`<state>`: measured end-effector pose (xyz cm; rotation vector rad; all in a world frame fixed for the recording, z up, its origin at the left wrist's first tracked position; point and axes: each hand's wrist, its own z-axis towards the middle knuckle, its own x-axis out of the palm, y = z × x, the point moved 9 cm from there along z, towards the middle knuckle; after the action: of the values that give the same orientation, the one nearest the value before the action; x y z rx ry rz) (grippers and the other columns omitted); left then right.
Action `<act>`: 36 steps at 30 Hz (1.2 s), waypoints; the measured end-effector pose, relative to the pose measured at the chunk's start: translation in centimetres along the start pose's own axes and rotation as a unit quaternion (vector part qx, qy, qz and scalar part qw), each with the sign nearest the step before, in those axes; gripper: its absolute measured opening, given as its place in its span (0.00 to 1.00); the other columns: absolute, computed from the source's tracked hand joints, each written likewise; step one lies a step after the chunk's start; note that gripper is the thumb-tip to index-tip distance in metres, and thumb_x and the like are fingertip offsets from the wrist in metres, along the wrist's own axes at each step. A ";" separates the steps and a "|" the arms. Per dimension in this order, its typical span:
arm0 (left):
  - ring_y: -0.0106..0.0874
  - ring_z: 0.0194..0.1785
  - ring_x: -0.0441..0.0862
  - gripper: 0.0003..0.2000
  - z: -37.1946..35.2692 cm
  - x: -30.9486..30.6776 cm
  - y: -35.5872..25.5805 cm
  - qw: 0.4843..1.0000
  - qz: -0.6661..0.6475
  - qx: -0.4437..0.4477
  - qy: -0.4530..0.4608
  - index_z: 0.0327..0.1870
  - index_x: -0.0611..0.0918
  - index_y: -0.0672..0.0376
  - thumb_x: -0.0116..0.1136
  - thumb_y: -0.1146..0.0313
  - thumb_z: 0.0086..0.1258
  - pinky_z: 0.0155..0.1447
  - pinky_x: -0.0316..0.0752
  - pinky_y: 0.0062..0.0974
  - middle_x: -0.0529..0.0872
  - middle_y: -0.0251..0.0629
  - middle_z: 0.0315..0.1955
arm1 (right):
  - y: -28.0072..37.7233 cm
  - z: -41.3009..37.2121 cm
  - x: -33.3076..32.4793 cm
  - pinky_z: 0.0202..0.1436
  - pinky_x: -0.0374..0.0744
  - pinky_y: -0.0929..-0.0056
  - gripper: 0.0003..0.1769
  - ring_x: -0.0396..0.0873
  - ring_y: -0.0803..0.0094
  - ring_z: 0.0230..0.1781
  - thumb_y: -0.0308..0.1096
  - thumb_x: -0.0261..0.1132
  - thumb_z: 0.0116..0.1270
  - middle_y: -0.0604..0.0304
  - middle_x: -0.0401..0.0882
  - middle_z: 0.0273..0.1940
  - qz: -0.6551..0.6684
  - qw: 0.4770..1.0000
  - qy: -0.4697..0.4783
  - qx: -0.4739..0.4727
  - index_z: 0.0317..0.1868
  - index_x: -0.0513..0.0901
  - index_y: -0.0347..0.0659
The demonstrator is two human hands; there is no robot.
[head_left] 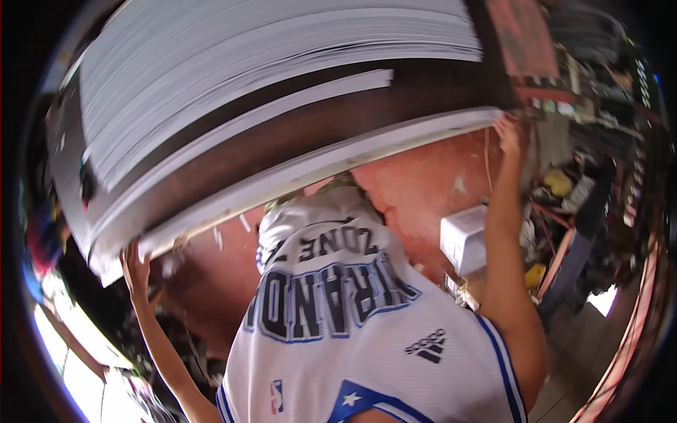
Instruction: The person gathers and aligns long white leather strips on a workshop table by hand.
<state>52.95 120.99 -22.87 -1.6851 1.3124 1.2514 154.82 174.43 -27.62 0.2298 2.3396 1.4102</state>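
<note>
A long white strip [338,154], perhaps a thin stack of paper, runs along the near edge of a dark table [437,92]. At its left part, my left hand [135,271] has its fingers up against the strip and the table edge. My right hand [506,132] closes on the strip's far right end, fingertips over the top. Behind it lies a narrower white strip [282,107] on the tabletop. Farther back sits a large stack of white sheets [275,60], its layered edges facing me. What the undersides of my fingers touch is hidden.
Below the table is a reddish floor [416,183] with small white scraps. A white box [463,240] stands by my right arm. Cluttered items, including a yellow object [557,182], fill the right side. A person in dark and red clothing [46,240] is at the far left.
</note>
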 end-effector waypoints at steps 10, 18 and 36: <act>0.47 0.55 0.76 0.20 1.2 0.1 -1.2 0.999 -0.020 -0.025 0.006 0.55 0.79 0.61 0.64 0.75 0.59 0.62 0.70 0.41 0.82 0.44 0.51 | -0.1 -5.0 4.2 0.51 0.85 0.70 0.15 0.83 0.64 0.45 0.23 0.66 0.64 0.56 0.82 0.46 0.083 0.995 -0.036 -0.040 0.51 0.80 0.32; 0.48 0.61 0.73 0.35 1.6 0.5 -1.2 0.996 0.007 -0.069 0.052 0.63 0.73 0.60 0.71 0.71 0.48 0.67 0.64 0.47 0.77 0.47 0.58 | -0.1 -5.7 4.4 0.51 0.85 0.68 0.16 0.83 0.65 0.43 0.27 0.70 0.62 0.56 0.82 0.44 0.124 0.992 0.001 -0.037 0.49 0.80 0.30; 0.45 0.53 0.79 0.28 17.6 -18.7 -74.8 0.876 -0.288 0.336 -0.189 0.60 0.76 0.57 0.70 0.63 0.57 0.55 0.76 0.39 0.82 0.45 0.50 | 1.2 -11.1 10.3 0.39 0.86 0.73 0.19 0.83 0.70 0.35 0.24 0.72 0.59 0.52 0.81 0.37 0.305 0.945 0.105 -0.059 0.49 0.76 0.28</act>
<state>118.65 164.33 -15.39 -1.1172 0.7749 0.6091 140.79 169.46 -24.50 0.8706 2.4519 1.9296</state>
